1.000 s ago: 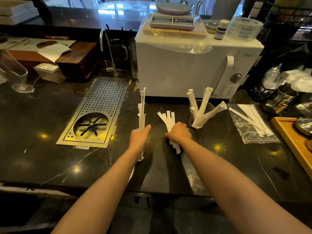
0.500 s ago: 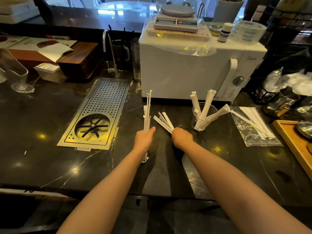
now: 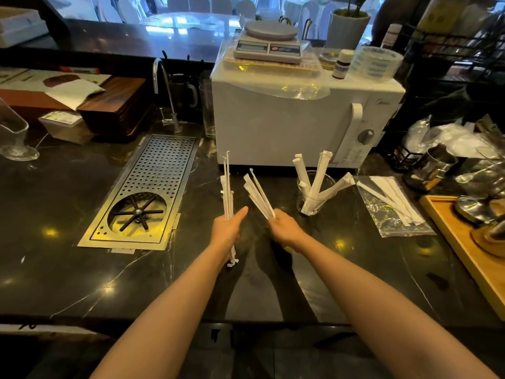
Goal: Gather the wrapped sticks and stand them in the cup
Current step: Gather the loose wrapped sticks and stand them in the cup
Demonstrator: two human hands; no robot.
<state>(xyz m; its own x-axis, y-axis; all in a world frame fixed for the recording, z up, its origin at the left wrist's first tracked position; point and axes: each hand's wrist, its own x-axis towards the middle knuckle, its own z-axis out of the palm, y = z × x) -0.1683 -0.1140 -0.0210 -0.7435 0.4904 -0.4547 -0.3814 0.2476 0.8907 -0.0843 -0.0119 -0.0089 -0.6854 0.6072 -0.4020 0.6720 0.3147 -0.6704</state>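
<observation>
Gripping upright sticks [image 3: 227,187], the left hand [image 3: 226,231] is seen | right hand [image 3: 284,228] closed on a fan of sticks [image 3: 258,195] tilted far-left | glass cup [image 3: 314,195], right, is filled with splayed sticks.

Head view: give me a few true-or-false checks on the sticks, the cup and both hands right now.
1. The left hand holds a bundle of sticks. True.
2. The right hand is empty. False: its grip is shut on a fanned bunch.
3. The cup already holds sticks. True.
4. The cup lies tipped over. False: it stands upright.
5. More sticks lie on a plastic bag right of the cup. True.
</observation>
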